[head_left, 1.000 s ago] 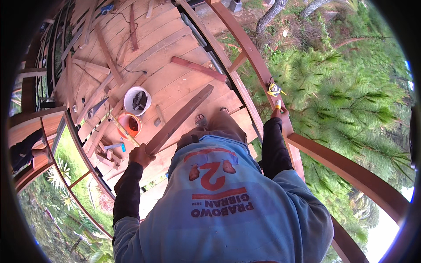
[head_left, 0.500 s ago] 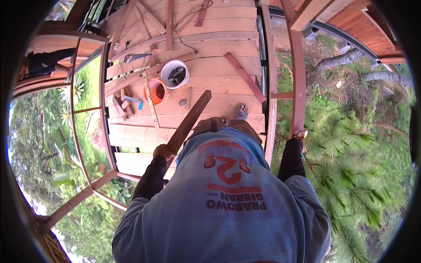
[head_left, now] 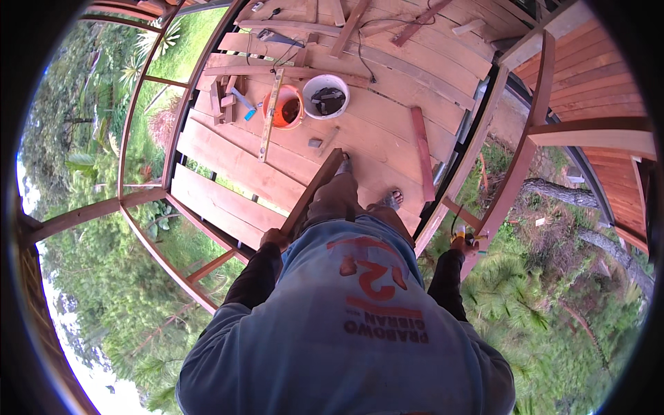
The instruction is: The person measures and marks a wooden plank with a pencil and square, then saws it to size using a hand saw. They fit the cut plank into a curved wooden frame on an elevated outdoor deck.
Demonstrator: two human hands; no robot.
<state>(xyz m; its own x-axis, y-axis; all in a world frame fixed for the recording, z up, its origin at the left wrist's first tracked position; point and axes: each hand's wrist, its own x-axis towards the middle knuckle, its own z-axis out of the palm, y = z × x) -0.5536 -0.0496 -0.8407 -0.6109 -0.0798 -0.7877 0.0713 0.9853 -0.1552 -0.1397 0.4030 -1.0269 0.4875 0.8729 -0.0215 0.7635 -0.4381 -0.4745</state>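
My left hand (head_left: 275, 239) is closed around the lower end of a dark brown wooden board (head_left: 316, 185), which slants up and away past my left leg. To the right, my right hand (head_left: 466, 243) is beside a reddish-brown wooden railing (head_left: 507, 187). Its fingers are curled on a small yellow thing, with a bit of green showing by it. The kind of this small thing is too small to make out. Both my feet are on the plank floor (head_left: 373, 149).
Ahead stand an orange bucket (head_left: 280, 102) and a white bucket (head_left: 314, 84) with dark contents. A yellow spirit level (head_left: 270, 124) leans at the orange one. Nearby lie a blue-ended tool (head_left: 245, 103), a handsaw (head_left: 275, 37), wood offcuts (head_left: 227, 104) and a reddish board (head_left: 422, 153). Gaps show between planks.
My view has turned, so the buckets and floor appear farther right. My left foot has come forward beside the board. The board stays in my left hand; my right hand remains by the railing.
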